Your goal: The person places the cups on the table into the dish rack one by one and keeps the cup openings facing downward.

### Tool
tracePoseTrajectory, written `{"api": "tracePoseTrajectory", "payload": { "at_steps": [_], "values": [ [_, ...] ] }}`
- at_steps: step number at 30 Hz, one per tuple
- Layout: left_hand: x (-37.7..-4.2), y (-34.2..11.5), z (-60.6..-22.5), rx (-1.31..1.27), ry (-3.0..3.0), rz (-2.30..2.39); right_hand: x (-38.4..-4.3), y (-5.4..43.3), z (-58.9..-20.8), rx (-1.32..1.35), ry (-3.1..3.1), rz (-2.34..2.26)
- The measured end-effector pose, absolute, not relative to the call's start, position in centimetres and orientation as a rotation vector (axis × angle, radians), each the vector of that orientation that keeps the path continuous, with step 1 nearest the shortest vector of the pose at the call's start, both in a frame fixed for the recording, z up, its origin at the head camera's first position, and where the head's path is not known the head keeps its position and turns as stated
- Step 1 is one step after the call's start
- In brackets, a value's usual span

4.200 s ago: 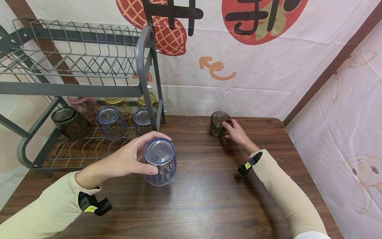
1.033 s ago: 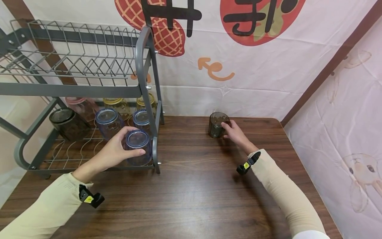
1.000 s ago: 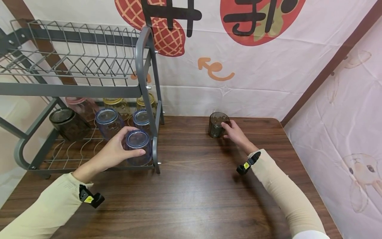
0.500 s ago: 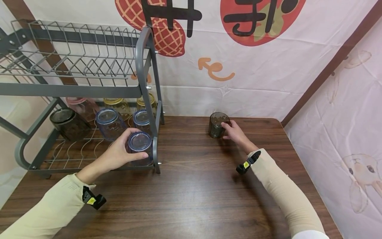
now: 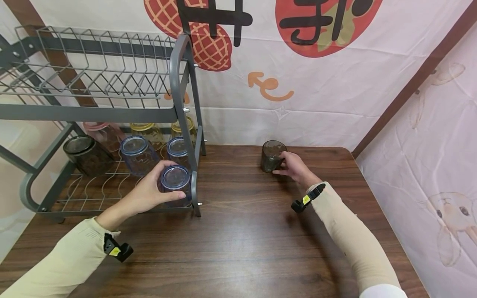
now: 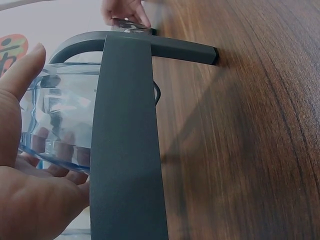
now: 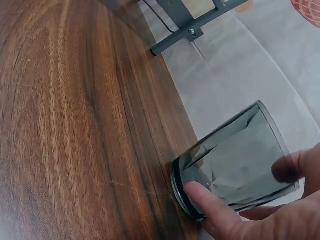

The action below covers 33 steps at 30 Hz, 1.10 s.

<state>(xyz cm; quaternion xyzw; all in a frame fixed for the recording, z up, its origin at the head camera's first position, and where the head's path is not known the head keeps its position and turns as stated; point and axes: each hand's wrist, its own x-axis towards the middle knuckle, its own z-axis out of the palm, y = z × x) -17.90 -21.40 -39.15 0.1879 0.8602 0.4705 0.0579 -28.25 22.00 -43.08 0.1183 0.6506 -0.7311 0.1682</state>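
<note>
My left hand point(image 5: 150, 190) grips a clear blue glass point(image 5: 175, 179), base up, at the front right corner of the rack's lower shelf. In the left wrist view its thumb and fingers span the blue glass point(image 6: 62, 115), and the rack's grey bar hides the glass's lower part. At the back of the table my right hand point(image 5: 296, 167) holds a smoky grey glass point(image 5: 271, 157), mouth up. The right wrist view shows that thumb low by the thick base of the grey glass point(image 7: 235, 160) and a fingertip near the rim.
A grey two-tier dish rack point(image 5: 85, 112) stands at the left. Its lower shelf bears several upturned glasses: a dark one point(image 5: 89, 157), a pink one point(image 5: 106, 134), blue and yellow ones. A printed cloth point(image 5: 238, 120) hangs behind the wooden table point(image 5: 238, 248).
My left hand has carried the blue glass from over the table leftward onto the rack, then shifted slightly. My right hand's fingers have changed position on the grey glass, the thumb now lower.
</note>
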Motion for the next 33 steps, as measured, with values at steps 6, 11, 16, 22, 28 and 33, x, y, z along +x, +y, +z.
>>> {"api": "tracePoseTrajectory", "payload": {
  "at_steps": [6, 11, 16, 22, 28, 33],
  "values": [
    [-17.8, -21.3, -39.1, 0.585, 2.583, 1.459, -28.2, 21.8, -43.1, 0.415, 1.831, -2.116],
    [-17.8, -21.3, -39.1, 0.604, 2.543, 1.498, -28.0, 21.8, -43.2, 0.435, 1.823, -2.130],
    [-17.8, -21.3, -39.1, 0.606, 2.525, 1.514, -28.0, 21.8, -43.2, 0.429, 1.811, -2.146],
    [-17.8, -21.2, -38.9, 0.604, 2.523, 1.519, -28.1, 22.0, -43.0, 0.420, 1.776, -2.155],
    [-17.8, -21.5, -38.7, 0.637, 2.573, 1.465, -28.0, 22.1, -42.4, 0.426, 1.767, -2.160],
    [-17.9, -21.8, -38.5, 0.703, 2.570, 1.492, -27.7, 22.1, -42.0, 0.420, 1.776, -2.159]
  ]
}}
